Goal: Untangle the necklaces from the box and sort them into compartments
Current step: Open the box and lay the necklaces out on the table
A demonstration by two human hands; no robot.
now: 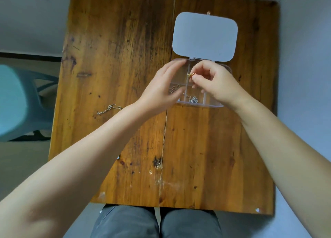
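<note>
A clear plastic compartment box [184,72] lies open on the wooden table, its lid [205,36] folded back. My right hand [213,83] hovers over the box's middle and pinches a small gold necklace piece [192,74] between thumb and fingers. My left hand [163,89] rests on the box's left side with fingers apart, covering part of it. A silver chain [174,90] lies in a left compartment. A silver tangle [193,99] sits in the front middle compartment. Another silver chain [109,108] lies loose on the table, left of the box.
The wooden table [125,58] has a seam down its middle and ends near my knees [157,221]. A teal plastic chair [19,103] stands to the left of the table. Pale floor surrounds the table.
</note>
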